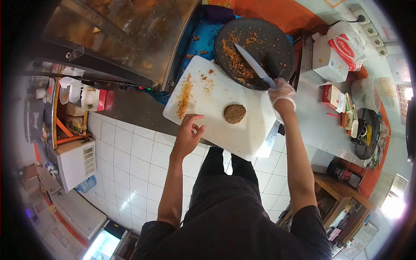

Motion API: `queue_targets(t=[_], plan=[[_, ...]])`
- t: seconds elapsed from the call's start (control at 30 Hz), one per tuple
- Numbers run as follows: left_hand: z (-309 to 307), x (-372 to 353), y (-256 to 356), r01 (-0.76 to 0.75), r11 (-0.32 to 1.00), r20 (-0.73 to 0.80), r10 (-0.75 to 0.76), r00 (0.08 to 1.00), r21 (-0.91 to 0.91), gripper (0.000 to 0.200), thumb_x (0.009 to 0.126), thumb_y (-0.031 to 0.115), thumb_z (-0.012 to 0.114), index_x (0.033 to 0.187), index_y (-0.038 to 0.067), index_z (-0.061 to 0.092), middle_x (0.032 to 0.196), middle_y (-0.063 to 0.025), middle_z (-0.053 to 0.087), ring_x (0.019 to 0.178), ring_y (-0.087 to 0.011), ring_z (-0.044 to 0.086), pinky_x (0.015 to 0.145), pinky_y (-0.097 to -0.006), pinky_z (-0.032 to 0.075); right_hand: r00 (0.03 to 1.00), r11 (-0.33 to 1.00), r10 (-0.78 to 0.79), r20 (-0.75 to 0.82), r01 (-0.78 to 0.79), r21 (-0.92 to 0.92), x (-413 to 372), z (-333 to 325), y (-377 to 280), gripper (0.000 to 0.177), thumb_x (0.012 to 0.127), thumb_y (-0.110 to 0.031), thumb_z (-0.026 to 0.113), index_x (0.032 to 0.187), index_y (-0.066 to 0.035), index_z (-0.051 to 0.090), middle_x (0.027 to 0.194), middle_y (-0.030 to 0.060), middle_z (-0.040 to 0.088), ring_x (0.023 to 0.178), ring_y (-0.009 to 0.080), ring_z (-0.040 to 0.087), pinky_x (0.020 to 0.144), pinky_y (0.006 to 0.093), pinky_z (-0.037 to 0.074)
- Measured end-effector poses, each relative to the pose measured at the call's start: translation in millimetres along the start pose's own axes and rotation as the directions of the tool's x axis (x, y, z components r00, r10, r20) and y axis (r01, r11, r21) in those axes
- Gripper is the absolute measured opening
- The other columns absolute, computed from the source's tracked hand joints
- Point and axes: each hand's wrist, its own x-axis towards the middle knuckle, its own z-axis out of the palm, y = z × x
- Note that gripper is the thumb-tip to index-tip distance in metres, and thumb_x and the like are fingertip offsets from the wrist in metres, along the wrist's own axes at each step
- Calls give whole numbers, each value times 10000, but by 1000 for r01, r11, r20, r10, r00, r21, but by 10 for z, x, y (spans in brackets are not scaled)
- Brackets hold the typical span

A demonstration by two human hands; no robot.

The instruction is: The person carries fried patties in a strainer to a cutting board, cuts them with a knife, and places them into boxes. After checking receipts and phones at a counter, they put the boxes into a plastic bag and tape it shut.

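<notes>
My right hand, in a clear plastic glove, grips the handle of a knife. The blade points up and left over a dark stone mortar with orange-brown crumbs in it. My bare left hand hovers at the near left edge of a white cutting board, fingers apart and holding nothing. A round brown patty lies on the board, between my hands. Left of it, orange crumbs are spread on the board. A dark pestle seems to rest in the mortar near the knife handle.
A second broad blade sticks out under the board's right edge. To the right, a steel counter carries boxes, a plastic-wrapped tissue pack and a dark pan. A glass-fronted cabinet stands at upper left.
</notes>
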Motion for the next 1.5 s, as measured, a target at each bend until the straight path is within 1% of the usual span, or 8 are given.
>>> queue_targets(t=[0.2, 0.27, 0.4, 0.53, 0.83, 1.13, 1.27, 1.5], plan=[[-179, -2, 40, 41, 998, -100, -45, 994, -46, 291, 896, 55, 642, 1181, 66, 585, 1153, -66, 556, 754, -108, 566, 597, -235, 467, 996, 990, 76, -41, -70, 121, -864, -257, -99, 347, 846, -249, 671, 1103, -38, 572, 991, 197, 647, 960, 385, 629, 839, 436, 503], [-224, 46, 71, 22, 998, -124, -30, 992, -63, 293, 897, 58, 642, 1184, 64, 584, 1150, -64, 561, 746, -106, 564, 596, -233, 465, 978, 912, 196, 75, -210, 351, -1262, -257, -250, 370, 866, -222, 675, 1145, -51, 502, 907, 199, 647, 850, 401, 641, 754, 457, 511], [-171, 254, 107, -23, 1000, -244, 22, 969, -1, 287, 898, 65, 648, 1178, 51, 586, 1112, -66, 596, 725, -109, 591, 600, -232, 466, 947, 850, 194, 255, -293, 438, -1835, 116, -316, 379, 892, -164, 654, 1193, -114, 429, 736, 203, 629, 561, 338, 631, 517, 430, 480], [82, 587, 196, -13, 1000, -233, 14, 972, 5, 224, 907, 69, 637, 1129, 41, 624, 1041, -71, 643, 744, -121, 629, 610, -236, 478, 930, 945, 163, 330, -243, 219, -1939, 438, -365, 288, 967, -262, 546, 1168, -60, 504, 779, 244, 641, 771, 451, 632, 677, 495, 491], [723, 1002, 107, 85, 983, -179, -54, 982, 165, 253, 811, 267, 749, 773, 18, 727, 703, -121, 695, 661, -256, 683, 623, -361, 522, 906, 978, 143, 399, -191, 84, -1839, 420, -422, 286, 1003, -313, 451, 1017, -30, 494, 798, 249, 650, 783, 432, 644, 676, 523, 505], [860, 1088, -123, 239, 967, -173, -221, 960, 93, 225, 775, 229, 782, 787, 9, 739, 695, -96, 709, 631, -166, 675, 613, -298, 513, 757, 974, 203, 621, -222, -48, -1688, 512, -397, 328, 1013, -360, 418, 1065, -36, 426, 815, 256, 662, 792, 436, 655, 680, 524, 515], [854, 1306, -232, 187, 974, -229, -154, 961, 128, 198, 774, 218, 780, 771, 24, 745, 676, -77, 708, 622, -152, 675, 612, -286, 512, 806, 981, 190, 560, -183, -70, -1548, 850, -286, 351, 1013, -379, 408, 1079, -34, 428, 823, 260, 665, 795, 439, 657, 679, 527, 513], [674, 1301, -62, 200, 976, -146, -186, 972, 91, 180, 780, 215, 769, 735, 42, 750, 669, -53, 714, 630, -150, 687, 623, -285, 527, 826, 992, 92, 556, -122, 17, -1475, 239, -482, 353, 1014, -359, 403, 1073, -16, 467, 821, 266, 662, 805, 441, 657, 687, 525, 514]])
